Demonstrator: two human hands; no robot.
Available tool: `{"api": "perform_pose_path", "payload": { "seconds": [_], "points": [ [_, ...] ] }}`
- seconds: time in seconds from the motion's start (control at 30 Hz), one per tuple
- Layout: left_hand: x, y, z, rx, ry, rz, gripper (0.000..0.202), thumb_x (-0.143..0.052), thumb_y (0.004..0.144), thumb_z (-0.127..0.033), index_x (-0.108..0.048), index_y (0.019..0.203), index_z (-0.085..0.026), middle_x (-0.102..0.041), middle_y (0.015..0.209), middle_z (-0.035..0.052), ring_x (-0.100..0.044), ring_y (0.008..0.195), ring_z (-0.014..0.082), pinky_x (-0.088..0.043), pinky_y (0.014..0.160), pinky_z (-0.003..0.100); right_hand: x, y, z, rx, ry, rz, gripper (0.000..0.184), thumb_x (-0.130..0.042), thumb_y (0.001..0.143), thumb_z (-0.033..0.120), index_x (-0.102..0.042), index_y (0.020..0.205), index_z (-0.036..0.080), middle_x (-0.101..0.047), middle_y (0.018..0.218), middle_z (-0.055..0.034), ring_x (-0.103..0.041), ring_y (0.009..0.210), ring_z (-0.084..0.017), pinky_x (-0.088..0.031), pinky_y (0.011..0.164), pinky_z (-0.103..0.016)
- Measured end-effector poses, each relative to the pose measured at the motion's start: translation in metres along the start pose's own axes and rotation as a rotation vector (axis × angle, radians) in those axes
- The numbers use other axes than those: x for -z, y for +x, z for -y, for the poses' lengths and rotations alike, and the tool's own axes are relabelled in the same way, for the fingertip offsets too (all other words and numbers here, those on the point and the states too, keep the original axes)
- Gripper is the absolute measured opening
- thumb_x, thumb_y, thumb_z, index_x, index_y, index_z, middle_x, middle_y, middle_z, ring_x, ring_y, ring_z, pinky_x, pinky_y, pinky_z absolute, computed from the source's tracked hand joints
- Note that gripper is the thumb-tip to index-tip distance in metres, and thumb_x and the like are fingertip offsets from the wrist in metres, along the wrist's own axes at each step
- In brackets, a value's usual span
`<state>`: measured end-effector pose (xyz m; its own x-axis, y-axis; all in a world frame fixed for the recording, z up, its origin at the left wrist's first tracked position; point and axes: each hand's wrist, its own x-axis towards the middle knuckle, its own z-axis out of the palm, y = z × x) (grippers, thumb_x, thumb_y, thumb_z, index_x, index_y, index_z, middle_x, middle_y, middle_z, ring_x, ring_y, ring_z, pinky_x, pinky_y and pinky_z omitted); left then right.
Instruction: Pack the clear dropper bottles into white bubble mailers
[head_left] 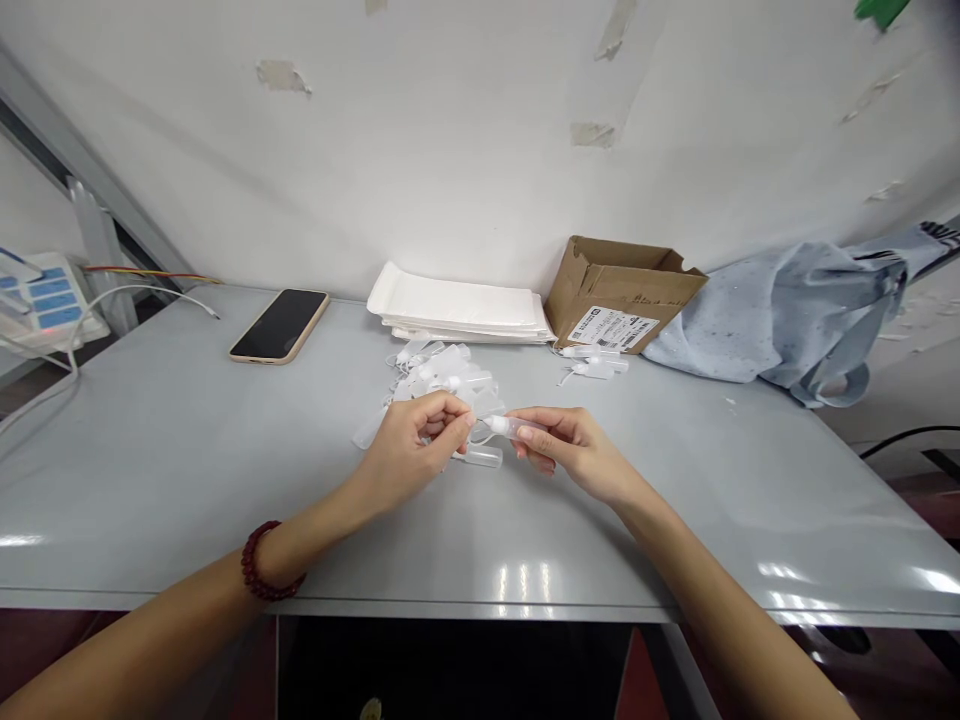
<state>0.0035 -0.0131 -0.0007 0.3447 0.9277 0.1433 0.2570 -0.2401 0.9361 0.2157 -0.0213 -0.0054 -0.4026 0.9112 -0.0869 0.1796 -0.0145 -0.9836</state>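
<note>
One grey tabletop point(187, 480), glossy, bearing all the items below. One length of pale blue cloth point(780, 300), bunched at the right, strap hanging near the edge. One open cardboard box point(622, 298), printed label on its front, standing at the back beside the cloth. One stack of white flat sleeves point(465, 308), lying immediately left of the box. One heap of translucent tubes point(450, 372) with white caps and cords, loose, count uncertain, in front of the stack. Two hands, bare: the left hand point(420, 437) with thumb and forefinger pinched together; the right hand point(574, 445) with thumb and fingers closed round an item listed below. One phone point(279, 325), dark screen, tan case, lying left of the stack. Two or so separate tubes point(596, 368), corded, lying at the foot of the box. One dark red beaded bracelet point(259, 565), on the left wrist. One held tube point(514, 428), near-horizontal, in the right hand's grip just over the heap's near edge, capped end toward the left. One thin strand point(481, 421) at that cap, apparently in the left pinch. Progress, as judged: one piece in hand, attachment unconfirmed; heap seemingly still to be sorted or handled; whether the separate tubes are finished cannot be told.
</note>
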Motion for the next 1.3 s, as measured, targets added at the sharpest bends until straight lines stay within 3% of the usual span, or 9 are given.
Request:
{"api": "perform_pose_path", "payload": {
  "seconds": [0.93,1.3],
  "points": [
    [-0.0015,0.0007,0.006,0.062,-0.037,0.074,0.017,-0.053,0.085,-0.025,-0.058,0.073,-0.015,-0.055,0.058,-0.0031,-0.045,0.045,0.0056,-0.038,0.043,0.016,-0.0005,0.0013,-0.0057,0.001,-0.053,0.019,0.035,-0.058,0.086,0.042,-0.069,0.111,0.02,-0.054,0.067,0.0013,-0.037,0.052,-0.007,-0.029,0.048,-0.023],
    [0.0019,0.0024,0.0019,0.043,-0.052,0.049,0.014,-0.064,0.079,-0.026,-0.065,0.087,-0.015,-0.058,0.063,-0.0031,-0.05,0.05,0.0062,-0.039,0.045,0.016,0.0051,-0.0002,-0.0001,0.031,0.0,-0.016,0.036,-0.059,0.086,0.04,-0.068,0.112,0.017,-0.054,0.068,0.0007,-0.037,0.053,-0.007,-0.03,0.049,-0.024]
  ]
}}
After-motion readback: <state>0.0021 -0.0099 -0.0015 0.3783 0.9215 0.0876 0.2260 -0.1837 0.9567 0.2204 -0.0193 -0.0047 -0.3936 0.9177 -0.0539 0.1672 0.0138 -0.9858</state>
